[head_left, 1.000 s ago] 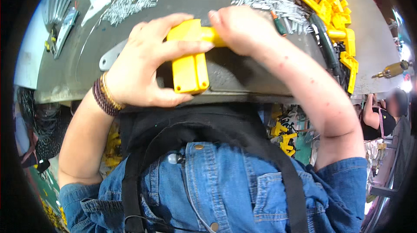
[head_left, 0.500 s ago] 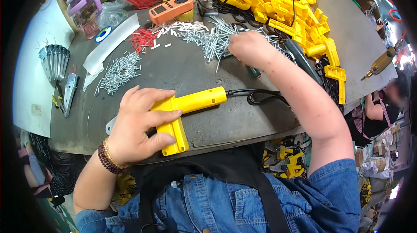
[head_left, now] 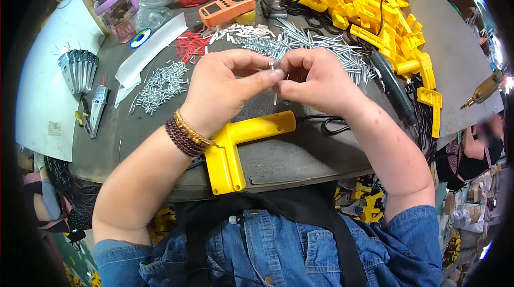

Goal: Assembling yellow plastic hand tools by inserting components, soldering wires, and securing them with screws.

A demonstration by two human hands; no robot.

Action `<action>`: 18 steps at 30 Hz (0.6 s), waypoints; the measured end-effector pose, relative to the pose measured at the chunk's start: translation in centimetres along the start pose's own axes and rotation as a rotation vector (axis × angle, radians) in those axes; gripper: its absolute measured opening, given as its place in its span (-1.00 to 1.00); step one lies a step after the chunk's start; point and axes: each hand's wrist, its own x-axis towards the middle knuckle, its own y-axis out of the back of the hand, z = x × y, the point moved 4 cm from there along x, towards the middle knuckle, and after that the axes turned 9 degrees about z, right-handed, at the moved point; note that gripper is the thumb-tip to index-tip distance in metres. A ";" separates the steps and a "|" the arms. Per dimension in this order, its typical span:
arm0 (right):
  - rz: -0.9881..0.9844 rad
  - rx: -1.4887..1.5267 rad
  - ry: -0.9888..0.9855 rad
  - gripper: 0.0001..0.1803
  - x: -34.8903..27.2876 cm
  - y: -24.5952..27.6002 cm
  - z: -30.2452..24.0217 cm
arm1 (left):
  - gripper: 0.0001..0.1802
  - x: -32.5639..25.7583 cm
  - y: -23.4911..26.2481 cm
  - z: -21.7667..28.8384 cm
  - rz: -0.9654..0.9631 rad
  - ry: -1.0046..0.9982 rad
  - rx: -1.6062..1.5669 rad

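My left hand and my right hand meet above the middle of the bench, thumbs and fingers pinched together. A small silvery screw shows its head between the left fingertips. Below the right fingers a thin metal shank hangs down; whether it belongs to the same screw I cannot tell. Under my hands a yellow T-shaped plastic housing lies at the front edge, a black cable running from its handle. Beyond my right hand spreads a pile of long screws.
Short screws, red sleeves and white sleeves lie in heaps. Yellow housings are piled back right, near a dark green tool. An orange meter, purple-lidded jug and metal plates stand farther back and left.
My left hand has let go of the yellow housing and risen to my right hand. My right hand has drawn back from the long screws, and both now pinch at a screw.
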 end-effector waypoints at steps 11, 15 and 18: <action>-0.230 -0.476 0.156 -0.88 -10.7 -2.8 -0.5 | -0.85 -2.6 2.1 -0.8 -0.137 -0.186 0.399; -0.048 -0.602 0.384 -0.86 -9.5 -3.7 -3.0 | -0.82 -2.7 1.7 -0.8 -0.126 -0.373 0.509; 0.035 -0.590 0.430 -0.87 -7.7 -5.9 -3.7 | -0.73 -3.0 1.0 -1.4 -0.150 -0.478 0.510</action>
